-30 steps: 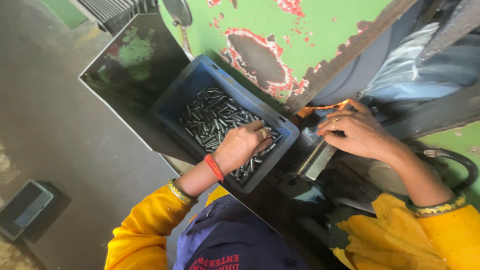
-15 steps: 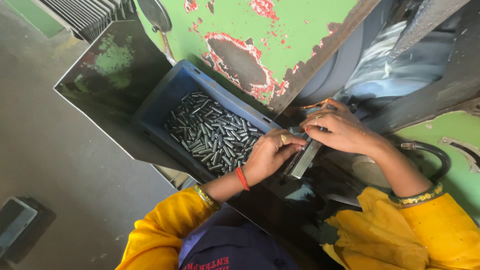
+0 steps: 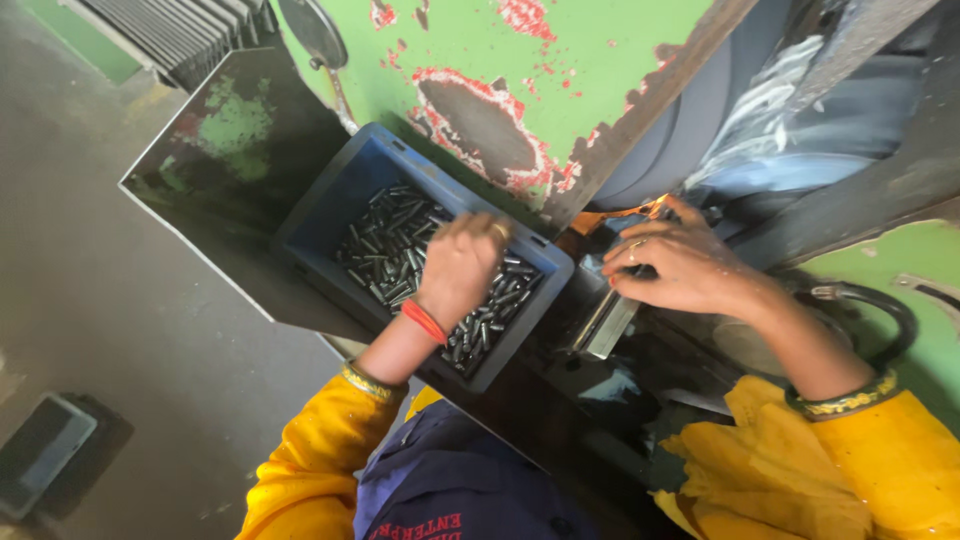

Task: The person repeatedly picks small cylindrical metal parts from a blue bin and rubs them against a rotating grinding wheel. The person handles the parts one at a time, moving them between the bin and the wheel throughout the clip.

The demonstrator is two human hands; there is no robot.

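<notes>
Head view, looking down at a person seated before a green-painted machine panel with worn red and bare-metal patches (image 3: 560, 60). A blue rectangular plastic crate (image 3: 340, 195) sits tilted on a dark, stained metal table (image 3: 230, 160), its long axis running from 10 o'clock to 4 o'clock. The crate holds a loose heap of short, dark steel cylindrical pins (image 3: 385, 245).

The left hand (image 3: 462, 265), wearing a red thread band at the wrist and a ring on one finger, lies palm down on the pins at the 3 o'clock side of the heap, fingers curled into them; whether any pins are gripped cannot be told. The right hand (image 3: 685, 265) rests at 3 o'clock of the crate, just beyond its rim, fingers bent and closed around a small part at the machine's feed point; what it grips is hidden by the fingers. A bright metal chute (image 3: 605, 325) slopes down toward 7 o'clock from beneath this hand.

Both arms wear yellow sleeves (image 3: 300, 470). A grey concrete floor (image 3: 90, 290) fills the 9 o'clock side, with a small dark rectangular device (image 3: 40, 455) lying at 8 o'clock.
</notes>
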